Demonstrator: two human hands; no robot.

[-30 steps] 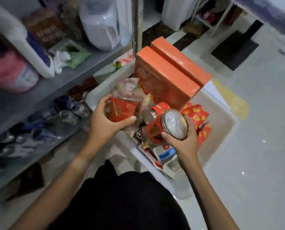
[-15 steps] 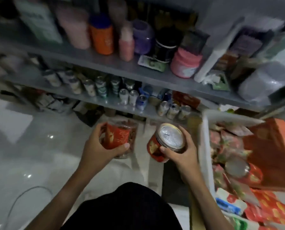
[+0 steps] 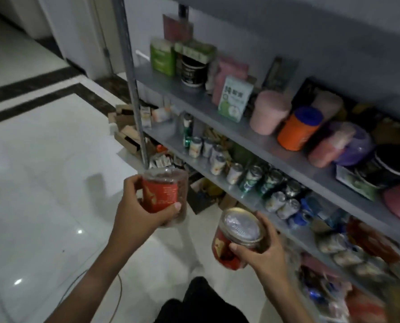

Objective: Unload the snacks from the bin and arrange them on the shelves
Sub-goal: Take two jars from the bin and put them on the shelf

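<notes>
Two red-labelled snack jars are held up in front of the shelves, one in each hand. The left jar (image 3: pixel 164 194), a clear container with a red label and a transparent top, is held upright just left of the frame's centre; it is gripped by the left hand (image 3: pixel 138 210), whose fingers are wrapped round the far side and whose thumb is pressed across the label. The right jar (image 3: pixel 237 238), lower and right of centre, is tilted so that its shiny foil-sealed top faces the camera; it is clasped from the side and underneath by the right hand (image 3: pixel 264 250), with the thumb laid against the red label and the fingers curled round the rim. The two jars are held apart, the left one higher. Behind them, a grey metal shelving unit (image 3: pixel 248 136) runs diagonally from upper centre to lower right. A row of small cans (image 3: pixel 248 174) is lined along the middle shelf, just beyond the jars. On the shelf above, a green-and-white box (image 3: pixel 235 99), a pink tub (image 3: pixel 270 113) and an orange container with a blue lid (image 3: pixel 300 128) are stood side by side. Cardboard boxes (image 3: pixel 126 129) are piled on the glossy white floor (image 3: pixel 42 171) at the foot of the shelf post. The lower-right shelf contents are blurred.
</notes>
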